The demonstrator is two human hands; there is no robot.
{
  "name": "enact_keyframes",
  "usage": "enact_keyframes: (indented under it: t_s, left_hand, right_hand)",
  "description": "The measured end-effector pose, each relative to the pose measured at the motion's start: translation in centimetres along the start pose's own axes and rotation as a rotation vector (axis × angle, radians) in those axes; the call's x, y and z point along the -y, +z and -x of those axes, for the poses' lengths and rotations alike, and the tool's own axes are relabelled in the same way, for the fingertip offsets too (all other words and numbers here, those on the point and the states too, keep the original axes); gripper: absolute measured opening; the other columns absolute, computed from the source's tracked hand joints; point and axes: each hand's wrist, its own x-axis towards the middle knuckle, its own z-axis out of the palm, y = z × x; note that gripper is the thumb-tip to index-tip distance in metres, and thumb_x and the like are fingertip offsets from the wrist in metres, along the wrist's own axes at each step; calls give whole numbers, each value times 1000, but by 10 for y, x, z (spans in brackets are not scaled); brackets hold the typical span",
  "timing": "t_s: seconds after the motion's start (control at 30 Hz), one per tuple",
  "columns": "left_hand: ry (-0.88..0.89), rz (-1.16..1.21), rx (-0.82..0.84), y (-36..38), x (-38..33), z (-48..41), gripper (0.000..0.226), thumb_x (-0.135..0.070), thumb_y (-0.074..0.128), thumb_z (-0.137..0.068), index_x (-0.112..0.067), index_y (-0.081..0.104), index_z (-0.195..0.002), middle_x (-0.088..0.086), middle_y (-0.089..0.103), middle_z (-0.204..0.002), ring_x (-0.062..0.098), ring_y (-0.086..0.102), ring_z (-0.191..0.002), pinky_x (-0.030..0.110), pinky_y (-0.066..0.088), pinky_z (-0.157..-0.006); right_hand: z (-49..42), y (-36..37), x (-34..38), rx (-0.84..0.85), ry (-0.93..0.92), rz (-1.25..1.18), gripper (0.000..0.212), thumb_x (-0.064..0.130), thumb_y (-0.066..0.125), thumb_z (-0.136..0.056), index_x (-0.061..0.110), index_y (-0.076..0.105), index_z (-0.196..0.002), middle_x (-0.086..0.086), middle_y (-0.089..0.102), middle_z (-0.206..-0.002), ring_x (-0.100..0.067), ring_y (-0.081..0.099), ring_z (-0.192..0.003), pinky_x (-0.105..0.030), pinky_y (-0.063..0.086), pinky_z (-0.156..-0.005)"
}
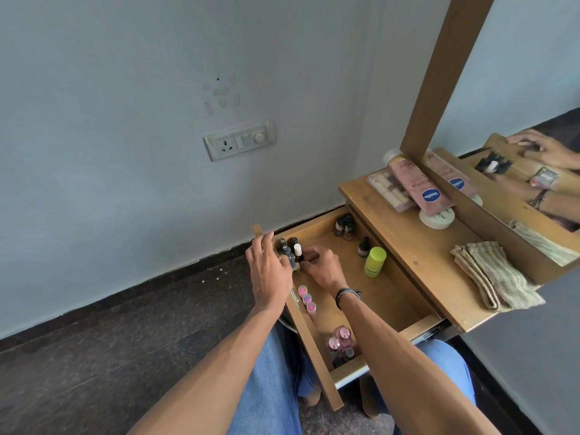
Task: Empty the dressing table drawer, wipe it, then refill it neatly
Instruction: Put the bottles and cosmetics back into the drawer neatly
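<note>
Pulled well out from under the brown wooden tabletop (423,255): a shallow wooden drawer (389,287), open side up, long axis parallel to the tabletop's front edge, front panel facing the lap in blue jeans.

In the drawer's far corner against the front panel: a cluster of small dark nail-polish bottles (287,251), all upright, caps up, one white-capped bottle (297,249) among them.

Along the front panel: a row of three pink-capped vials (306,298), tops up. At the near corner: pink glass bottles (341,338) standing together. Toward the back wall: a lime-green cylindrical container (375,261), a dark dropper bottle (363,246) just beside it, and three more dark bottles (344,226) in the far back corner.

Left hand (270,271) palm down over the front panel, forearm reaching in from the near left, fingers spread apart and fairly straight, tips resting on the cluster. Right hand (321,268) inside the drawer, black band at the wrist, knuckles up, fingers curled in against the same cluster; whether clamped on a bottle or only pressed to it, impossible to tell from here.

On the tabletop: a folded striped cloth (496,274) at the near end and a pink squeeze tube (411,180) leaning at the mirror's wooden frame (445,73).
</note>
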Motion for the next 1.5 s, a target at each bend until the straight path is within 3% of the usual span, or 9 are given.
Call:
enact_keyframes:
  t_s: [0.2, 0.33, 0.57, 1.07, 1.3, 1.5]
  left_hand:
    - [-7, 2, -1, 1, 0, 0, 56, -3, 63, -86, -11, 51, -140, 5, 51, -138, 16, 40, -123, 29, 41, -100]
    - [-1, -3, 1, 1, 1, -2, 54, -3, 63, -87, -12, 51, -139, 5, 51, -138, 17, 40, -123, 30, 42, -101]
    - [1, 3, -3, 4, 2, -2, 53, -4, 63, -87, -12, 52, -139, 4, 51, -137, 18, 41, -123, 31, 42, -103]
    - [10, 14, -7, 3, 2, -3, 53, -4, 62, -87, -12, 52, -138, 5, 51, -136, 19, 41, -123, 32, 41, -103]
    - [17, 8, 4, 1, -1, 0, 52, -3, 61, -87, -11, 52, -138, 6, 51, -138, 21, 40, -124, 35, 40, -104]
    - [45, -32, 13, 0, -5, -2, 55, -2, 63, -85, -10, 51, -138, 9, 53, -136, 26, 45, -122, 38, 42, -101]
  right_hand:
    - [-2, 0, 1, -1, -17, 11, 32, 6, 69, -89, 15, 72, -119, 1, 73, -111, -13, 65, -101, -30, 54, -92]
    - [2, 1, -2, -6, 20, -54, 39, 0, 65, -86, 17, 70, -121, 3, 72, -105, -13, 66, -99, -26, 54, -88]
    - [7, 2, -6, 113, -4, -82, 66, 9, 85, -78, 17, 53, -135, -1, 63, -116, -12, 68, -96, -32, 59, -89]
    - [3, 6, -5, 30, -22, -20, 56, 5, 85, -78, 15, 60, -127, -1, 64, -112, -14, 68, -90, -32, 58, -83]
    - [12, -16, -7, 105, 50, 9, 60, 6, 80, -83, 19, 56, -136, -3, 65, -119, -18, 65, -106, -35, 55, -94]
    - [59, -62, -11, 6, 33, 25, 36, -6, 62, -82, 11, 72, -113, -3, 73, -100, -18, 70, -93, -40, 57, -88]
